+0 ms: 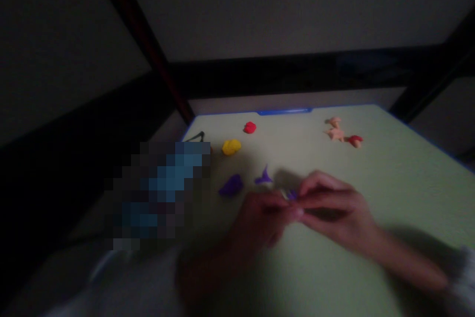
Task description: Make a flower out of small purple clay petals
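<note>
So we've got both hands meeting fingertip to fingertip, the left hand [261, 215] and the right hand [347, 210] pinched together around a small purple bit [292, 195], though it's blurry and we honestly can't tell which one bears it. That bit pokes out on the far side of the grip, around the middle of the worktop [411, 173], and its long axis is too hidden for us to call. Just beyond the left hand, so nearer to it than to the right, sits a spiky purple piece [264, 177], one prong toward the left edge and a thin one toward the far edge. Left of that there's a bigger purple lump [232, 186], lying slantwise, its narrow end toward the near left. Going outward, a yellow lump [231, 147] and a red lump [250, 127] are over toward the far left corner, while a peach cluster [336, 134] with a red-and-peach piece [355, 141] is nearer the far right corner. As for containers, we can't make any out, and the left edge is partly behind a pixelated patch anyway
</note>
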